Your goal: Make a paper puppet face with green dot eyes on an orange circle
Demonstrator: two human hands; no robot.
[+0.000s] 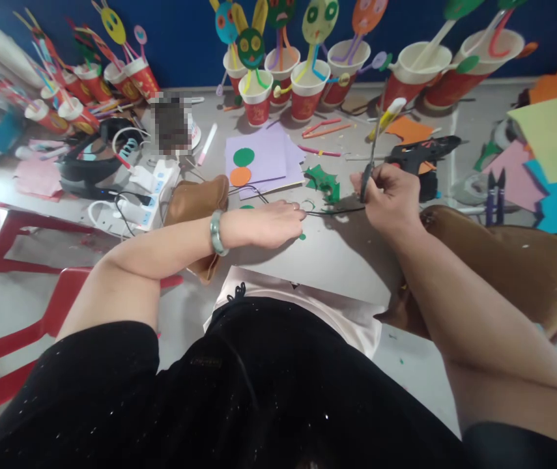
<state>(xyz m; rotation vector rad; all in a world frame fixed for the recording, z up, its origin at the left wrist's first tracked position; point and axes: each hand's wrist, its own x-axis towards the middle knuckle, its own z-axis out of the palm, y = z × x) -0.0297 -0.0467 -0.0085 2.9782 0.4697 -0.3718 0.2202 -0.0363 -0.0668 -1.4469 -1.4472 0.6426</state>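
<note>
In my right hand [395, 195] is a pair of scissors [367, 179], its blades pointing up and away from me. My left hand [273, 225], a green bangle [216, 233] on its wrist, is low over the table with its fingers curled together; whatever the fingertips hold is hidden. By them lies a small green paper dot [302, 237], and a black cable [337, 212] runs between my hands. Beyond are jagged green paper scraps [324, 182] and purple sheets [271, 159] bearing a green circle [243, 157] and an orange circle [240, 176].
Red paper cups [310, 98] with paper-faced figures line the blue wall. A glue gun [425, 151] lies beyond my right hand, coloured paper [556, 143] at far right. On the left are a power strip [158, 192] and brown pouch [195, 202]; red stools [63, 303] stand below.
</note>
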